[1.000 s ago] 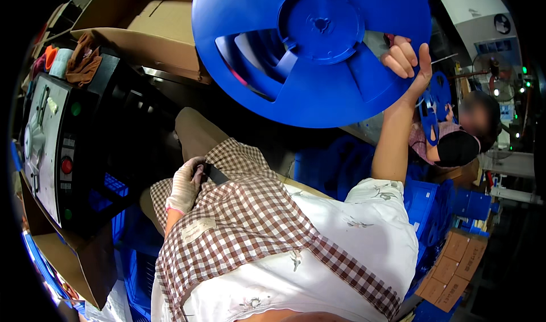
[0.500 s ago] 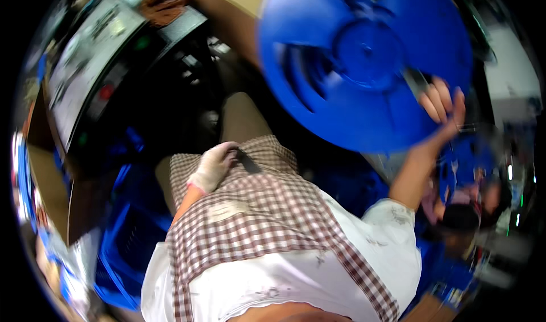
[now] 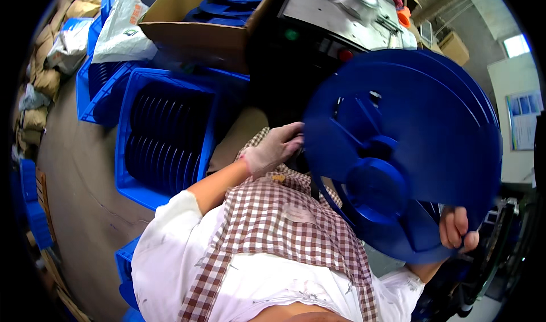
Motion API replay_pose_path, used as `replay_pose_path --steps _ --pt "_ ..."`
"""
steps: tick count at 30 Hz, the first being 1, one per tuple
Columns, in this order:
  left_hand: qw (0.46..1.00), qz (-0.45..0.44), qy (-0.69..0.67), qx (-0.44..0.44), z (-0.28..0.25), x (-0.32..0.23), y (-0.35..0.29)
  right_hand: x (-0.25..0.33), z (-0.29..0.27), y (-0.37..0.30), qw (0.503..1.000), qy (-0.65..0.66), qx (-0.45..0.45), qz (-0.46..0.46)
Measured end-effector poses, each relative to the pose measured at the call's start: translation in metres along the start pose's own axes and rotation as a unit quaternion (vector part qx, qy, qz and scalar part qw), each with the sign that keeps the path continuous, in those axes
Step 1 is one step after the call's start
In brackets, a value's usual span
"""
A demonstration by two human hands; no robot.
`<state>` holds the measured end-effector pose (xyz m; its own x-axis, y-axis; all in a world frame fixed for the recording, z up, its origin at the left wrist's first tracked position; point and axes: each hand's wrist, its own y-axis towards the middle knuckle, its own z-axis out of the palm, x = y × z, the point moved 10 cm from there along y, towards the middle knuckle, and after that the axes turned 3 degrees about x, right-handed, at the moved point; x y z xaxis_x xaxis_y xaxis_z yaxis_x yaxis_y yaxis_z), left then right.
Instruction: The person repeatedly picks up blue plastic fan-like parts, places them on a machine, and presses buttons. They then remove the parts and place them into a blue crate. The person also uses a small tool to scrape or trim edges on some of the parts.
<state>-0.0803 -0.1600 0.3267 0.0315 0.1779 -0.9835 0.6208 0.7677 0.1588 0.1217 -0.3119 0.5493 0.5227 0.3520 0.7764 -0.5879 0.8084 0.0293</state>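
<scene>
A large blue plastic reel [image 3: 449, 151] with a round hub and cut-out slots fills the right of the view, tilted. My bare right hand [image 3: 456, 228] grips its lower right rim, with fingers curled through a slot edge. More round edges show behind its front face. My left hand [image 3: 276, 149], in a pale glove, is closed beside the reel's left edge, in front of my checked apron [image 3: 273, 219]. Its fingertips meet the rim in the view, and I cannot tell whether they touch it. Something dark shows under these fingers, too hidden to name.
A blue crate [image 3: 122, 160] at left holds several upright dark discs. A cardboard box [image 3: 193, 40] with blue reels stands at the far side. Beside it is a metal-topped machine [image 3: 313, 15] with a red button. Bags and more crates line the far left.
My view has turned, bringing the crate and box into sight at left. The reel has moved lower in view, still in my right hand. My left hand is now beside its edge.
</scene>
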Motion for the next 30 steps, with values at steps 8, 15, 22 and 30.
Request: replay_pose_path --steps 8,15,22,30 --pt "0.972 -0.176 -0.065 -0.141 -0.107 0.097 -0.103 0.058 0.045 0.27 0.916 -0.376 0.123 -0.072" --pt "0.96 -0.212 -0.054 -0.173 -0.163 0.109 -0.102 0.016 0.04 0.51 0.557 -0.799 -0.037 -0.221" --pt "0.962 -0.204 -0.035 -0.177 -0.18 0.134 -0.091 -0.159 -0.137 0.65 0.529 -0.846 0.053 -0.048" --pt "0.958 -0.226 -0.033 -0.172 -0.186 0.154 -0.087 -0.27 -0.218 0.643 0.681 -0.659 0.089 0.307"
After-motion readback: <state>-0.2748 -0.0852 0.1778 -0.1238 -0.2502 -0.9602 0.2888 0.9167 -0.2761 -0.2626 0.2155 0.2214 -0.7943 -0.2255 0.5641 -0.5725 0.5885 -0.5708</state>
